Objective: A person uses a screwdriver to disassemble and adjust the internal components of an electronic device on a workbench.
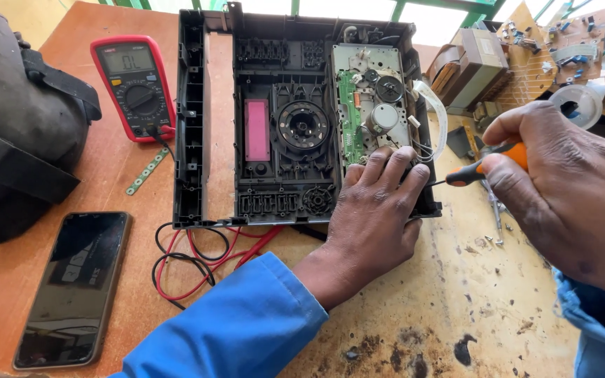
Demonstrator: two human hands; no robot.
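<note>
An opened black plastic device casing (204,126) lies flat on the workbench, with a pink window, a round speaker mount and a metal tape mechanism (376,105) inside. My left hand (376,210) presses flat on the casing's lower right corner, fingers touching the mechanism's lower edge. My right hand (561,182) grips an orange-and-black screwdriver (488,166). Its tip points left at the casing's right side, just beside my left fingers. Both arms wear blue sleeves.
A red multimeter (134,84) sits left of the casing, its red and black leads (190,262) coiled below. A dark phone (75,287) lies at bottom left, a black bag (15,126) at far left. Circuit boards and a transformer (526,56) crowd the top right.
</note>
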